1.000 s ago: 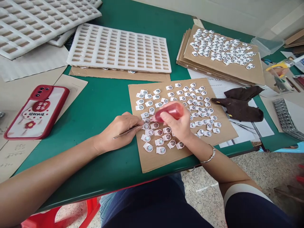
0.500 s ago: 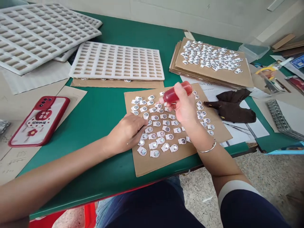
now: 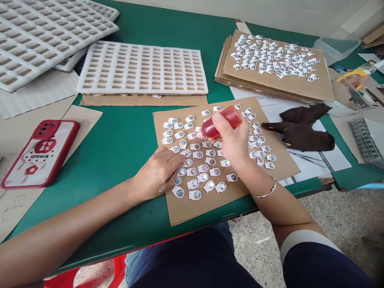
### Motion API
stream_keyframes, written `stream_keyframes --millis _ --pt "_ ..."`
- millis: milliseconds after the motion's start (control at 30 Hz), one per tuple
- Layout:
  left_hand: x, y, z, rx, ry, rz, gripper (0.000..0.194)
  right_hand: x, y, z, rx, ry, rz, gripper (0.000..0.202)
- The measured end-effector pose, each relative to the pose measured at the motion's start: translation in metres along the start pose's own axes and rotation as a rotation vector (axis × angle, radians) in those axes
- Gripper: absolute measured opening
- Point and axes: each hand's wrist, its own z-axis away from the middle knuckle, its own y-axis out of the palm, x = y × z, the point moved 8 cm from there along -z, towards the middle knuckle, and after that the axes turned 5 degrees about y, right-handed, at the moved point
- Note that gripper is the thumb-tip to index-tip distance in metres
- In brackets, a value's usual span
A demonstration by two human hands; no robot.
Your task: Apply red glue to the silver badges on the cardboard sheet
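In my right hand (image 3: pixel 232 142) is a small squeeze bottle (image 3: pixel 223 121) of red liquid, tilted with its pale nozzle down and left. The nozzle tip is at or just above one of the small round pieces on white paper tabs (image 3: pixel 192 136); contact is unclear. My left hand (image 3: pixel 159 172) rests at the left edge of the cardboard sheet (image 3: pixel 186 212), its fingers closed round slim metal tweezers (image 3: pixel 169 180). The tips of the tweezers point at a tabbed piece beside my fingers. Several rows of such pieces lie on the sheet, some hidden behind my right hand.
White foam grid trays (image 3: pixel 141 70) stand at the back left. A stack of cardboard sheets (image 3: pixel 234 74) bears more pieces at the back right. On the right lie a dark brown cloth item (image 3: pixel 309 134) and another pair of tweezers (image 3: pixel 306 157). A phone (image 3: pixel 42 154) is at left.
The bottle's nozzle has moved down and left to a tabbed piece. My left hand has shifted slightly, still holding the tweezers. The camera view has tilted a little.
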Motion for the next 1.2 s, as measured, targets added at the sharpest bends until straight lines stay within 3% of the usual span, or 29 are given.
stream_keyframes --millis 300,500,1200 --pt "-0.015 0.019 0.001 0.150 0.104 -0.248 0.016 0.007 0.013 0.007 0.065 -0.060 0.131 0.029" --pt "-0.033 0.028 0.000 0.143 0.183 -0.512 0.020 0.012 0.026 0.016 0.063 -0.205 0.336 0.031" --pt "-0.038 0.028 0.000 0.110 0.202 -0.562 0.021 0.014 0.035 0.022 0.073 -0.298 0.481 0.030"
